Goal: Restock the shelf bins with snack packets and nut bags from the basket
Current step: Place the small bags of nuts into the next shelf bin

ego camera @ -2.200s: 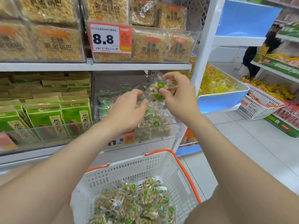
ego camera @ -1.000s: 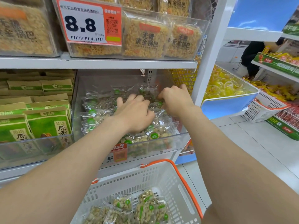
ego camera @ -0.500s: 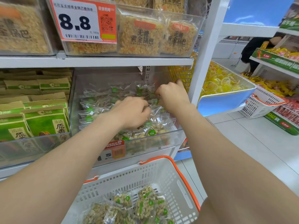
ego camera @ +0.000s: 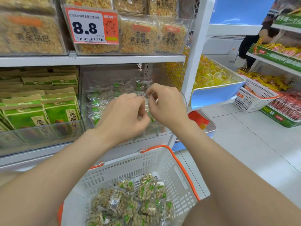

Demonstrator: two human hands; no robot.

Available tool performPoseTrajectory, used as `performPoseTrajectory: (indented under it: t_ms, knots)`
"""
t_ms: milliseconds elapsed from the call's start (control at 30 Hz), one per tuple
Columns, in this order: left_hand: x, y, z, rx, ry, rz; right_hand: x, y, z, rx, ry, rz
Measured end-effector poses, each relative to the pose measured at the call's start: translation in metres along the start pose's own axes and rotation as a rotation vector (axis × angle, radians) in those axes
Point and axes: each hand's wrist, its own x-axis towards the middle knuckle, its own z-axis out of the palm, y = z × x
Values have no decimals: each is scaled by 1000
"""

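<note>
The left hand [ego camera: 123, 118] and right hand [ego camera: 167, 106] pinch 1 clear, green-dotted nut packet [ego camera: 147, 103] between curled fingers, over the clear plastic shelf bin [ego camera: 104, 75]; it is best laid flat on the stacked packets [ego camera: 97, 106], uncrushed; more nut bags [ego camera: 143, 193] wait in the white, orange-rimmed plastic basket [ego camera: 177, 173]; 0.5 s ago the hands sat lower and further apart, on the pile.
</note>
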Motion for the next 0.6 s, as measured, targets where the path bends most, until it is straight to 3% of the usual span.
performPoseTrajectory:
  t_ms: [100, 200, 300, 467, 600]
  knots:
    - [-22, 10, 1, -12, 3, -15, -28, -18, -9, 46, -137, 10]
    - [-50, 13, 13, -15, -131, 69, -54, -27, -18, -23, -305, -25]
    - [-75, 14, 31, 176, -434, 111, -87, -33, -18, -52, -464, 7]
    - [-112, 9, 81, 374, -997, 101, -140, -54, 8, -209, -902, 33]
    - [-150, -13, 129, 446, -1299, 88, -144, -72, 24, -214, -1045, -37]
